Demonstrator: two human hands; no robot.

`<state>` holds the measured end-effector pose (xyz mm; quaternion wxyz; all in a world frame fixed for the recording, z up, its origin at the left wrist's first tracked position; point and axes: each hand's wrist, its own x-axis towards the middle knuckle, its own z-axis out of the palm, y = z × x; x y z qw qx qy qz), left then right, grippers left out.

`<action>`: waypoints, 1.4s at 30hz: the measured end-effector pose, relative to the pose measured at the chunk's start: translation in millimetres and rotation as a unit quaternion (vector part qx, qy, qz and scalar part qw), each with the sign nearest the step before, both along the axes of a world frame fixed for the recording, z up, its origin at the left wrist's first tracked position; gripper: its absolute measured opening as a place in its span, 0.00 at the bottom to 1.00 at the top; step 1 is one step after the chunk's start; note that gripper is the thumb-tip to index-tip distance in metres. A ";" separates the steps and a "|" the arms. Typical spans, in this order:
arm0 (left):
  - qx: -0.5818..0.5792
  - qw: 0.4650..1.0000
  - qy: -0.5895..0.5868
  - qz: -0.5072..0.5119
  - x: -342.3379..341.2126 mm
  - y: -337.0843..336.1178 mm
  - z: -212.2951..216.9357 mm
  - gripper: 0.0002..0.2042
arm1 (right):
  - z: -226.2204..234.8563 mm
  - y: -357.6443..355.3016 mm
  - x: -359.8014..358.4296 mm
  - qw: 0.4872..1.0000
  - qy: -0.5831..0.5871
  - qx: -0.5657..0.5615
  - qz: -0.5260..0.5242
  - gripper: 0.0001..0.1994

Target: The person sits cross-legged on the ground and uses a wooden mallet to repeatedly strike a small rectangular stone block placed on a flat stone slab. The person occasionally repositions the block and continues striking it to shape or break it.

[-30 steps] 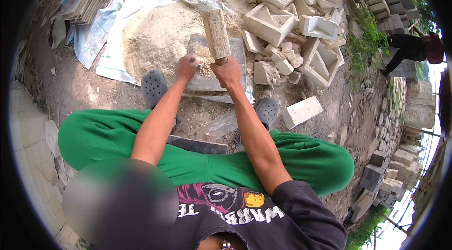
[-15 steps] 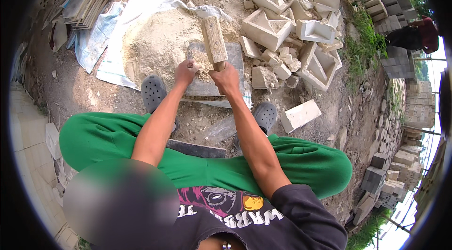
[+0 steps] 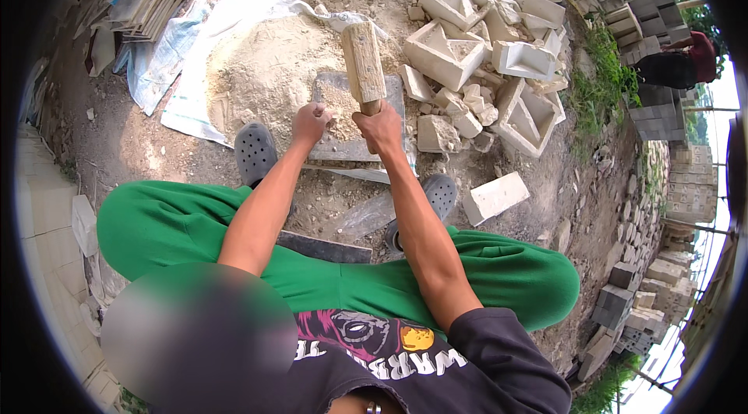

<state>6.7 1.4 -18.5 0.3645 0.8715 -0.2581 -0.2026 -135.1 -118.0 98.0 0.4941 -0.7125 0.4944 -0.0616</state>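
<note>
My right hand [image 3: 379,127] is wrapped round the handle of a wooden mallet [image 3: 363,63]. The mallet's long, worn head is raised over a flat grey slab [image 3: 395,102] on the ground between my feet. Beside it, my left hand [image 3: 312,123] is closed low over the slab's left part; what its fingers hold, if anything, is hidden. Pale crumbs [image 3: 343,127] lie on the slab between both hands. Beyond and to the left, a heap of pale crushed material [image 3: 269,63] covers a white woven sheet [image 3: 189,106].
Broken pale hollow blocks [image 3: 444,52] and chunks are piled right of the slab. A whole block [image 3: 496,197] lies near my right shoe [image 3: 440,194]. Thin boards [image 3: 148,1] are stacked at the far left. Another person [image 3: 686,63] stands at the far right, by stacked blocks.
The mallet and my right hand have shifted slightly to the right over the slab. My left hand stays closed in nearly the same place. The whole view has moved a little.
</note>
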 end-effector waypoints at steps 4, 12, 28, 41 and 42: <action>0.013 1.000 0.006 -0.010 -2.6 -14.5 8.6 0.15 | -58.9 3.3 -19.8 0.998 0.002 -0.048 0.048 0.14; 0.015 0.999 0.041 0.013 -2.2 -8.4 8.6 0.14 | -32.3 0.5 -18.1 0.994 0.088 -0.015 0.061 0.19; -0.005 0.997 0.068 0.022 -4.7 -8.7 0.7 0.17 | -23.5 2.1 -18.6 0.994 0.097 0.001 0.056 0.21; 0.016 0.997 0.065 0.039 -5.7 -10.2 6.6 0.16 | -57.6 11.6 -20.5 0.991 0.103 -0.011 0.079 0.19; 0.007 0.997 0.071 0.035 -7.9 -10.6 6.7 0.16 | -52.8 6.9 -19.3 0.992 0.105 0.007 0.070 0.18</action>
